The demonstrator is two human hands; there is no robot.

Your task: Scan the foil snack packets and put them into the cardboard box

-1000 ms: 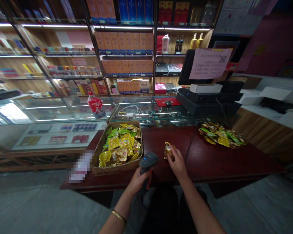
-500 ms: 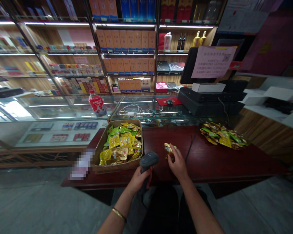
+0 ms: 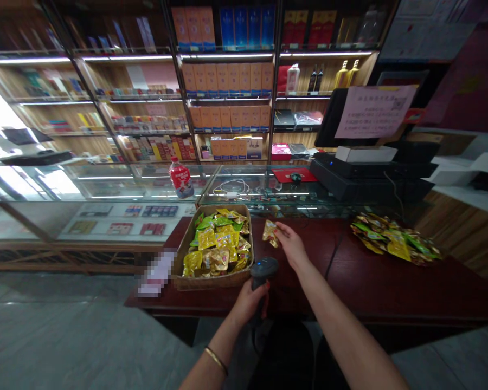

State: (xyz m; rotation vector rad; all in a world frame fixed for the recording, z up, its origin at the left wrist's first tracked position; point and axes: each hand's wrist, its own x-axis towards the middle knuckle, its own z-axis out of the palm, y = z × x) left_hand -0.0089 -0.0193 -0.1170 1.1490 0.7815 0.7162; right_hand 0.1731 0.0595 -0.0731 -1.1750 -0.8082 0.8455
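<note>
My left hand (image 3: 250, 302) is wrapped round the handle of a dark grey barcode scanner (image 3: 264, 266), a small blue light on its top. Between the fingers of my right hand (image 3: 288, 241) is a gold snack packet (image 3: 270, 233), held just right of a cardboard box (image 3: 213, 283). Yellow, green and gold snack packets (image 3: 215, 241) fill that box. At the right end of the dark red table (image 3: 309, 292) lies a heap of similar packets (image 3: 396, 241), apart from both hands.
Behind the table runs a glass display counter (image 3: 146, 187) bearing a red-labelled bottle (image 3: 181, 179), a white cable (image 3: 230, 189) and a mouse (image 3: 295, 177) on a red pad. A monitor (image 3: 329, 116) with a paper sign stands back right. Shelves of boxes (image 3: 228, 78) line the wall.
My right hand has moved away from me and left with the gold packet, closer to the box. The scanner stays in my left hand. The whole view has shifted slightly left.
</note>
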